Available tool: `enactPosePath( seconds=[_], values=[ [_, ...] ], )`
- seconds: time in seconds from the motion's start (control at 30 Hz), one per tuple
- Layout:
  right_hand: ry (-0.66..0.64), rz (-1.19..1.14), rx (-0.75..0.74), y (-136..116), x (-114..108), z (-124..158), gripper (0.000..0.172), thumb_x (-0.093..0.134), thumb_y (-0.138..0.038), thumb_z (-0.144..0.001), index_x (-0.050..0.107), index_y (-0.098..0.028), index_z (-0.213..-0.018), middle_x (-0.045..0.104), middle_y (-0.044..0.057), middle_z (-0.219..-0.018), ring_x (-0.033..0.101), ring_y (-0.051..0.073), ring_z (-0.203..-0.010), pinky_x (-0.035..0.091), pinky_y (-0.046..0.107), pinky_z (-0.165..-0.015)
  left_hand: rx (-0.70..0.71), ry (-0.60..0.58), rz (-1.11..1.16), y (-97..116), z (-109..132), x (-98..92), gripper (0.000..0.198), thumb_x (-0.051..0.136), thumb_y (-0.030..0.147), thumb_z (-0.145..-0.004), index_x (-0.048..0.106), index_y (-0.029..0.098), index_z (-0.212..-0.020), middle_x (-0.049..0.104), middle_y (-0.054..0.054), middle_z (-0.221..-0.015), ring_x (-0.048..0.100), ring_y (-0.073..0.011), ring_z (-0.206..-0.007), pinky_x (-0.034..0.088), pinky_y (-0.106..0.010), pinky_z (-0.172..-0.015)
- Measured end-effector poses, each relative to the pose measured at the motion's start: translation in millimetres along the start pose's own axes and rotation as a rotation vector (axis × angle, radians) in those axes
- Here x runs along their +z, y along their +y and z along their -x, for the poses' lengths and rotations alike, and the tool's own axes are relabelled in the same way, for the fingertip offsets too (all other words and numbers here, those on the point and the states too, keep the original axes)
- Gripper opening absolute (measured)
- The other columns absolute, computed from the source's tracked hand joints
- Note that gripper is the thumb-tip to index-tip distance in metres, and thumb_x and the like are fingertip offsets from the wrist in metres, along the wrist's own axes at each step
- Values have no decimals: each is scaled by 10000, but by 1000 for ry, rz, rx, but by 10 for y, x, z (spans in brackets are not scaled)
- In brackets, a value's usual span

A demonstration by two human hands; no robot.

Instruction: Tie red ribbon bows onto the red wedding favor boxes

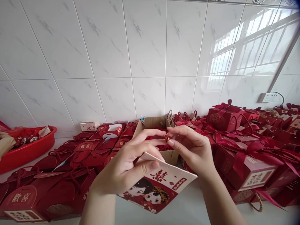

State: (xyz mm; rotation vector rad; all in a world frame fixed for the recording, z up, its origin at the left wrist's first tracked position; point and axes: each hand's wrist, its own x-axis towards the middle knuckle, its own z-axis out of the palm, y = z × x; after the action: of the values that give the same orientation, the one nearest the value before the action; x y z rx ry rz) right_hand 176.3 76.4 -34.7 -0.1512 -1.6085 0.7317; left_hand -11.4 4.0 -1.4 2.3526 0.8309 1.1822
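My left hand [127, 162] is closed on a red and cream card [165, 187] printed with a cartoon couple and a large red Chinese character. Its thumb lies across the card's upper edge, and the card tilts toward me. Just above, my right hand [194, 148] pinches a small gold bell [168, 139] with red cord between thumb and fingers. The left fingertips reach to the same spot and seem to touch the cord. Behind both hands stands an open cardboard box [172, 156] with red items inside, partly hidden by my fingers.
Red gift boxes [56, 187] crowd the left side of the white table. More ribboned boxes [248, 165] are stacked on the right. At far left, another person's hand [6, 143] is over a red basin [44, 147]. A tiled wall [150, 56] rises behind.
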Motion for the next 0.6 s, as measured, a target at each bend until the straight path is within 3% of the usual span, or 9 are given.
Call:
enactPosePath(
  seconds=[0.2,0.33,0.43,0.6],
  values=[
    [-83,-23,-34,-36,-45,-6,201,654,-71,-830,702,-243,-922,658,7,-867,596,118,-857,513,237,-739,29,-1,-42,26,-3,-7,116,573,184,-901,667,245,-931,679,-39,-1093,388,-224,-1372,453,-327,-1044],
    [-169,-271,122,-37,-43,13,138,674,-97,-820,694,-231,-845,655,-6,-801,612,109,-776,525,228,-704,35,-19,-15,28,16,-4,102,584,186,-892,675,229,-911,601,-52,-1281,511,-238,-1266,511,-307,-936],
    [-224,-506,278,-14,-25,30,104,724,-128,-781,692,-222,-809,651,-15,-726,606,97,-643,519,208,-588,43,-56,19,39,32,-3,98,589,185,-888,674,223,-917,506,-55,-1400,622,-211,-1106,524,-309,-891],
    [-190,-758,397,38,18,35,106,764,-149,-749,694,-222,-784,646,-33,-677,585,60,-548,490,157,-526,75,-60,-39,52,32,-7,77,606,194,-879,677,215,-902,576,-50,-1327,594,-193,-1136,481,-273,-937]
  ],
)
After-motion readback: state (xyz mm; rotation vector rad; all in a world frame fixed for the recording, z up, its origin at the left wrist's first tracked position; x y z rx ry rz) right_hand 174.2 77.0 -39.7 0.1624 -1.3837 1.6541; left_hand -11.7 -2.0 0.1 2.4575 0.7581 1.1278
